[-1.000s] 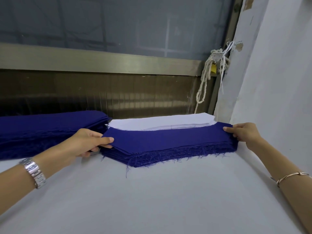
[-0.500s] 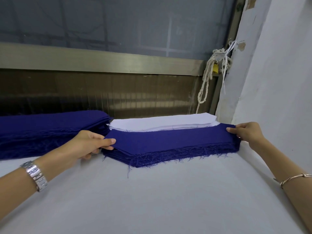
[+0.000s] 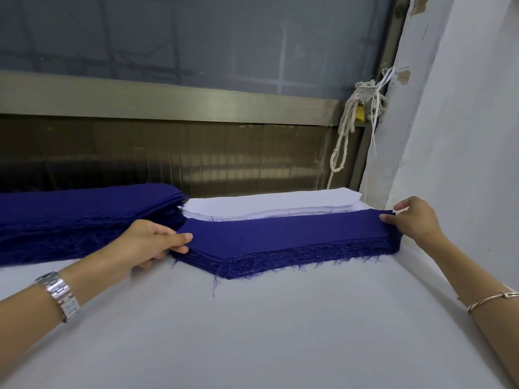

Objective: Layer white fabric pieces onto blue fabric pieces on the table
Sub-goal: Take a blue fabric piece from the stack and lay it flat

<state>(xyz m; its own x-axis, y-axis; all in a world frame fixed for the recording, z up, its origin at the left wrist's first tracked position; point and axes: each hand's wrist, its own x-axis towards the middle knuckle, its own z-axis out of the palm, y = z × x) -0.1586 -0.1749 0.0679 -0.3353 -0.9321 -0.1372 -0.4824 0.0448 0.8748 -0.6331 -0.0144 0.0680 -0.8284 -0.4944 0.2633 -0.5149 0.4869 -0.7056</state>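
The top dark-blue fabric piece [image 3: 280, 234], a long woven strip with slanted ends, lies on a stack of matching blue pieces [image 3: 295, 261] towards the far right of the pale grey table [image 3: 252, 332]. The left hand [image 3: 148, 242] pinches its left tip, thumb on top and fingers curled beneath. The right hand [image 3: 412, 220] pinches the right end, thumb and forefinger closed on the corner. It looks thin, light and limp, so it would likely sag or fold if lifted by one end; a hold at both ends, kept gently taut, suits it best. The loose threads along the stack's near edge may cling to the sheet below and drag it along. Just behind, touching the far edge of the stack, sits a flat pile of white fabric pieces [image 3: 269, 204], probably just as soft. A second, longer stack of blue fabric [image 3: 84, 217] lies to the left. A silver wristwatch [image 3: 59, 294] is on the left wrist and a thin bangle [image 3: 488, 300] on the right. A knotted white rope [image 3: 345, 130] hangs in the far corner beside the white wall [image 3: 463, 136].
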